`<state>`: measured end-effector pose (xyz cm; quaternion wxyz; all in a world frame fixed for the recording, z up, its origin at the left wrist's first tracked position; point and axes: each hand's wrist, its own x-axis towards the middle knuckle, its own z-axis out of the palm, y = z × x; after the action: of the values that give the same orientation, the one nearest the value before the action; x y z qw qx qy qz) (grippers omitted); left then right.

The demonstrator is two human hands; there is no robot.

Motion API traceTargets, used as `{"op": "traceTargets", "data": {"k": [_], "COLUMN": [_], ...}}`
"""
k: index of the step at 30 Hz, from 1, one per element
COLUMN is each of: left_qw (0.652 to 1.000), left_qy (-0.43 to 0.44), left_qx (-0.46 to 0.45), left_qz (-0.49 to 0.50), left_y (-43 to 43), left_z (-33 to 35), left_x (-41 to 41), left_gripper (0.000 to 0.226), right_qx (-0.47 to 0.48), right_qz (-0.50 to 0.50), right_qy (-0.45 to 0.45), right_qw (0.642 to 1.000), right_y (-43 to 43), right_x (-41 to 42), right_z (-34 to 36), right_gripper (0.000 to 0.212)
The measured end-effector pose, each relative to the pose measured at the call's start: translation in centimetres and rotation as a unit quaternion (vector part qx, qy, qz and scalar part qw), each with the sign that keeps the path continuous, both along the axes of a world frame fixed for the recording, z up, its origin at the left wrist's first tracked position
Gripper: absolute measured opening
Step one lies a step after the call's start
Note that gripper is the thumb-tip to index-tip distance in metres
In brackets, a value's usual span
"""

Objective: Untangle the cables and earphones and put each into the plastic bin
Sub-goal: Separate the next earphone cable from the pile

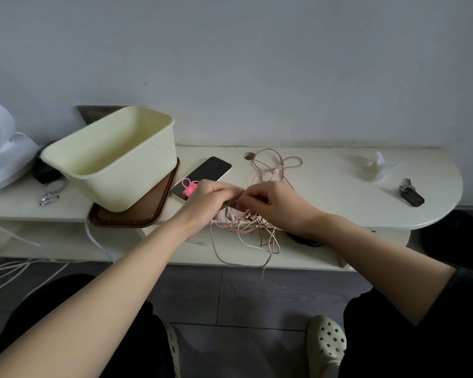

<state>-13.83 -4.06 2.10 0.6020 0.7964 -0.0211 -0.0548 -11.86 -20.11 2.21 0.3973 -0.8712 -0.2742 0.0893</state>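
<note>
The fingers (231, 190) of the left hand (205, 196) and of the right hand (276, 203) are curled and meet almost tip to tip. Each hand pinches a strand of the tangle of cables (246, 230); which strand exactly is too fine to tell. The tangle runs away from the person. Its far loops lie flat near the wall (257, 64), its knot is just under the hands, and its loose ends hang over the near edge of the table (325, 192).

The plastic bin (107, 148) stands to the left on a brown tray (137, 218). No cable shows in the part of its inside that is visible. I judge the left hand is nearer for dropping a freed cable there. Between the bin and the hands lie a phone (205, 171) and a pink cord (189, 186). Keys (411, 196) lie well apart on the right. Below is a grey floor (243, 296).
</note>
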Motion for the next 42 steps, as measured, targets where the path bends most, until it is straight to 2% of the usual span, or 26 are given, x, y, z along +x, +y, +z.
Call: {"op": "traceTargets", "data": {"k": [4, 9, 14, 16, 27, 31, 33, 36, 42], "left_qw": [0.998, 0.981, 0.95, 0.934, 0.889, 0.878, 0.878, 0.899, 0.963], "left_qy": [0.064, 0.137, 0.179, 0.181, 0.132, 0.103, 0.08, 0.059, 0.032], "left_qx": [-0.003, -0.136, -0.257, -0.307, -0.437, -0.468, -0.47, -0.425, -0.259], "left_qz": [-0.024, 0.013, -0.01, -0.003, -0.018, 0.01, 0.048, 0.085, 0.075], "left_y": [-0.2, -0.3, 0.0, 0.1, 1.3, 1.0, 0.8, 0.7, 0.7], "left_z": [-0.4, -0.1, 0.2, 0.8, 2.0, 2.5, 2.8, 2.8, 2.0], "left_x": [-0.4, -0.2, -0.1, -0.2, 0.9, 1.1, 1.1, 1.2, 1.4], "left_gripper": [0.03, 0.047, 0.025, 0.026, 0.028, 0.026, 0.025, 0.025, 0.023], "right_qx": [0.012, 0.029, 0.046, 0.056, 0.026, 0.002, 0.008, 0.006, 0.01], "right_qz": [-0.059, -0.081, -0.078, -0.081, -0.079, -0.058, -0.051, -0.032, 0.0], "right_qy": [-0.031, -0.017, -0.015, -0.003, 0.091, 0.106, 0.111, 0.107, 0.102], "right_qw": [0.998, 0.996, 0.996, 0.995, 0.992, 0.993, 0.992, 0.994, 0.995], "right_y": [-0.5, -1.0, -0.8, -0.8, 0.2, 0.6, 0.8, 1.0, 1.2], "right_x": [0.9, 1.5, 1.6, 1.6, 1.8, 1.6, 1.3, 0.7, 0.4], "right_z": [0.3, 0.5, 0.2, 0.1, -1.0, -1.3, -1.3, -1.1, 0.1], "right_gripper": [0.033, 0.03, 0.031, 0.031, 0.037, 0.036, 0.035, 0.032, 0.024]}}
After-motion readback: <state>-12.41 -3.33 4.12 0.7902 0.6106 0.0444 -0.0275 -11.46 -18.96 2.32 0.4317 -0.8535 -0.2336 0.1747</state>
